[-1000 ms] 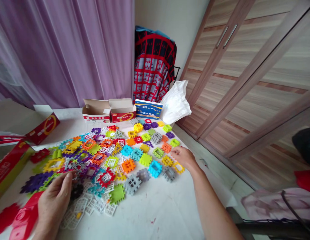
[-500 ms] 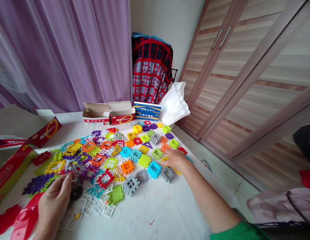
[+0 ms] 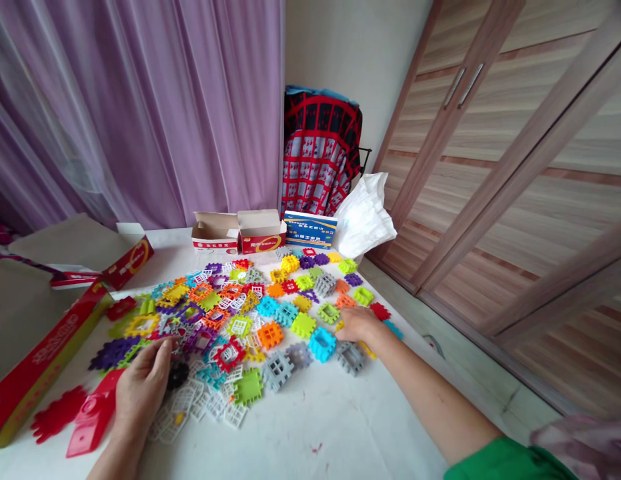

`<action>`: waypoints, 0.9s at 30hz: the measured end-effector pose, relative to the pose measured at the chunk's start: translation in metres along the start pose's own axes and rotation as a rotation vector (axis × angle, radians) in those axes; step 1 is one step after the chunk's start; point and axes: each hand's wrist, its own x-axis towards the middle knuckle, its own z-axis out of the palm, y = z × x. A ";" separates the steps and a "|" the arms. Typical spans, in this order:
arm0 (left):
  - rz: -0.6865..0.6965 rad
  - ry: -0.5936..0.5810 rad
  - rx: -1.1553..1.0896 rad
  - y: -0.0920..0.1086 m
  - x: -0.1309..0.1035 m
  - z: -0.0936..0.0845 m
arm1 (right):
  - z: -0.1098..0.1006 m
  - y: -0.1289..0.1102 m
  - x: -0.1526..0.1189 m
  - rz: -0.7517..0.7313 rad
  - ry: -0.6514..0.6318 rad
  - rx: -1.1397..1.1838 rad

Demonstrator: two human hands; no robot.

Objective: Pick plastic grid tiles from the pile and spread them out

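Colourful notched plastic pieces lie spread over the white table (image 3: 270, 440). My left hand (image 3: 146, 380) is at the near left of the heap, its thumb and fingers pressed together; what they hold, if anything, is too small to make out. Beside it are a red plastic part (image 3: 94, 417) and a black round piece (image 3: 178, 375). My right hand (image 3: 357, 325) reaches over the right side of the pieces, fingers curled down at a yellow piece (image 3: 339, 325). A blue cube (image 3: 322, 344) and a grey cube (image 3: 350, 358) sit just nearer to me.
Open red cartons (image 3: 50, 353) stand at the left. Two small boxes (image 3: 263, 233), a blue box (image 3: 311, 230) and a white bag (image 3: 365, 217) line the back edge. White lattice pieces (image 3: 190, 400) lie near the front. A wooden wardrobe (image 3: 515, 167) is at the right.
The view has shifted, so the table and everything on it appear further right. Both hands stay at about the same places among the pieces.
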 end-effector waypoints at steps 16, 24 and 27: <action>0.022 0.001 0.010 -0.011 0.004 0.002 | -0.065 -0.016 0.017 -0.144 0.102 0.062; 0.018 -0.019 -0.094 -0.020 0.005 0.005 | -0.125 -0.123 0.091 -0.235 0.092 -0.015; 0.005 -0.022 -0.109 -0.022 0.005 0.004 | -0.133 -0.155 0.131 -0.223 0.123 -0.016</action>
